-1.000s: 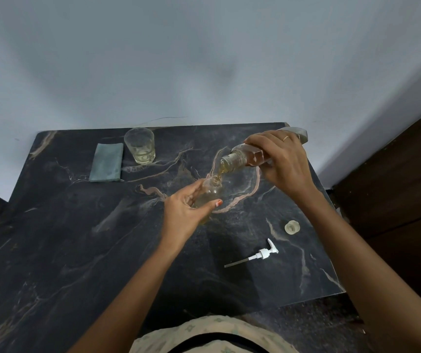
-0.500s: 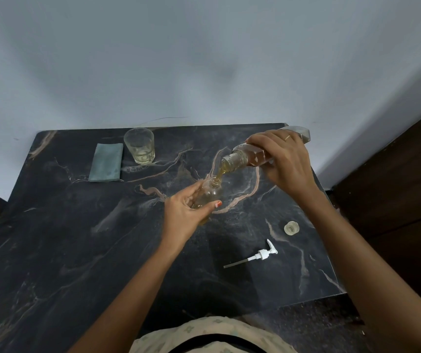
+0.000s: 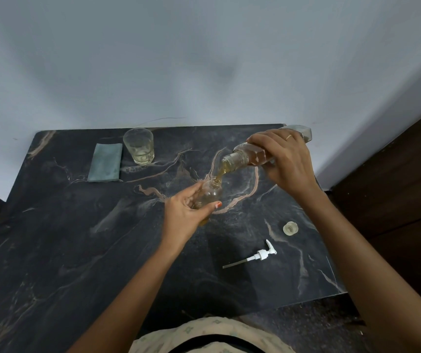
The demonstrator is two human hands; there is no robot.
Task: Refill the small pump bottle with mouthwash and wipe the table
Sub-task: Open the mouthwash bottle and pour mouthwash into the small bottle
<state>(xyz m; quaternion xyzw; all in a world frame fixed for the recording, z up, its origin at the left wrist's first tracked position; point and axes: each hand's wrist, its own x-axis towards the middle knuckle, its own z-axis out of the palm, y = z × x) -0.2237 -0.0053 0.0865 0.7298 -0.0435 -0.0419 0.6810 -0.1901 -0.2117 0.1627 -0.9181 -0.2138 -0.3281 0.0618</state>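
head cam, looks fwd and down, near table (image 3: 51,250)

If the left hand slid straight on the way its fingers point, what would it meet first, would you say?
The left hand already grips the small pump bottle; beyond it, up and right, probably the tilted mouthwash bottle, though depth is unclear.

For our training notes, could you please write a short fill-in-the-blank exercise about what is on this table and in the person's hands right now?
1. The right hand tilts the large bottle so amber liquid runs into the small bottle, held by the ____ hand.
2. The white pump head lies on the table, ____ from any bottle.
3. The folded cloth lies beside the drinking ____.

Missing words: left; detached; glass
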